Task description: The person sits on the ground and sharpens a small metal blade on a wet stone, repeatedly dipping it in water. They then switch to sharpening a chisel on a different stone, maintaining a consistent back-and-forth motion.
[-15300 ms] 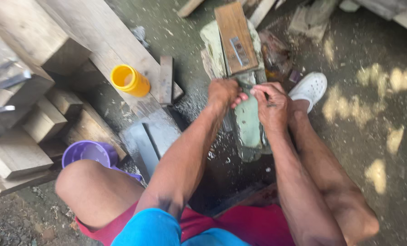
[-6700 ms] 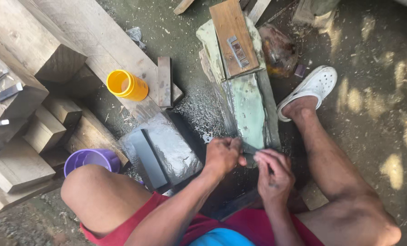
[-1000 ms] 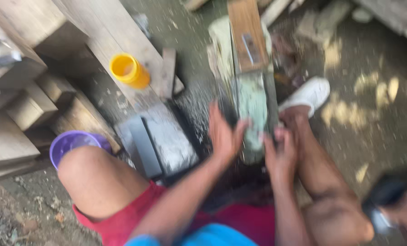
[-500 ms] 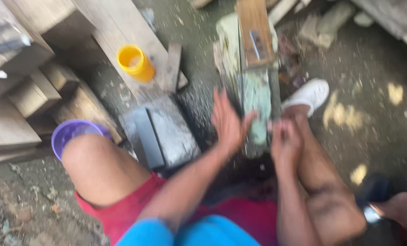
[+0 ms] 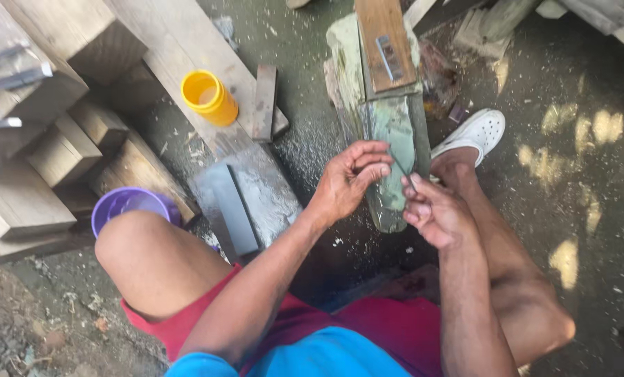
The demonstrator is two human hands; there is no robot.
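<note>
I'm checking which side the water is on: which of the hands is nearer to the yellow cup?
Left. The left hand is over the greenish stone's left edge, below and right of the yellow cup. The right hand is farther right, beyond the stone.

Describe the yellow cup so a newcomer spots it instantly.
Start at the long pale plank running diagonally across the upper left. The yellow cup stands on it, open and upright, beside a small dark wood strip. It is the only yellow item; the purple bowl sits lower, by the knee.
</note>
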